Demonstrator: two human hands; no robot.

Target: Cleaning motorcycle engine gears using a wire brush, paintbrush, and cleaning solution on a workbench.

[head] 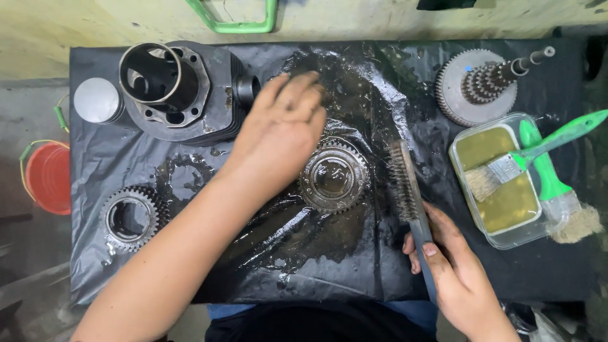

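Lying on wet black plastic sheet [354, 253], a gear [334, 175] is partly covered by the left hand [278, 136], seemingly open and flat. A wire brush [408, 196] is gripped by the right hand [449, 263] just beside it.

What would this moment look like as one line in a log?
left hand: open, over wet gear | right hand: gripping wire brush | surface: wet black sheet | nearby: engine cylinder
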